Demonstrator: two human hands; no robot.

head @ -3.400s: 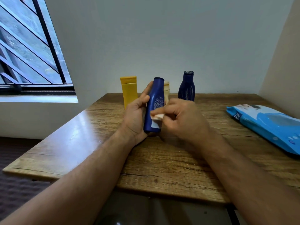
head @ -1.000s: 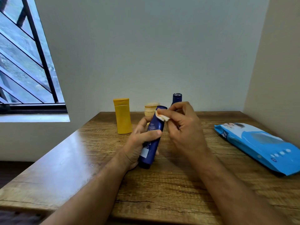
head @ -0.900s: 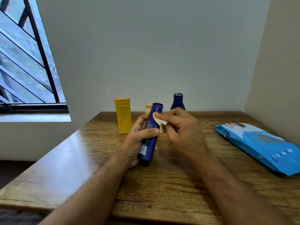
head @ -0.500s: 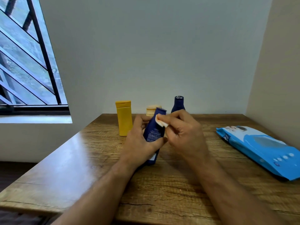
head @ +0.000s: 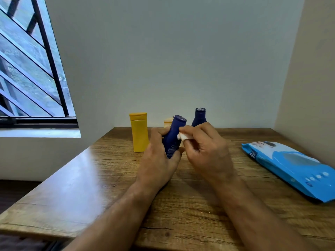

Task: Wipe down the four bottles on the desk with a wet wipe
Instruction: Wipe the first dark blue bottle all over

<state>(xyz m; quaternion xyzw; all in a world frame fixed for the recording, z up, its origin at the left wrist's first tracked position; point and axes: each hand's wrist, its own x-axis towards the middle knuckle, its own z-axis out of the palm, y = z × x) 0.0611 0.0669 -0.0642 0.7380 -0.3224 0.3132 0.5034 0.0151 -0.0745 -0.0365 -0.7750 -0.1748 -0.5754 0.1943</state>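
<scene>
Left hand [head: 155, 163] grips blue bottle [head: 174, 136], cap tilted up-right; right hand [head: 208, 151] pinches wipe [head: 183, 136] against it.

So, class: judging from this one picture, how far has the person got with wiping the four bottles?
Nothing shows as finished; a wiped bottle looks no different here. In hand: the left hand grips a blue bottle while the right hand presses a wet wipe to its upper side. Standing untouched at the back: yellow bottle, beige bottle, dark blue bottle. Whether they were wiped can't be told.
</scene>
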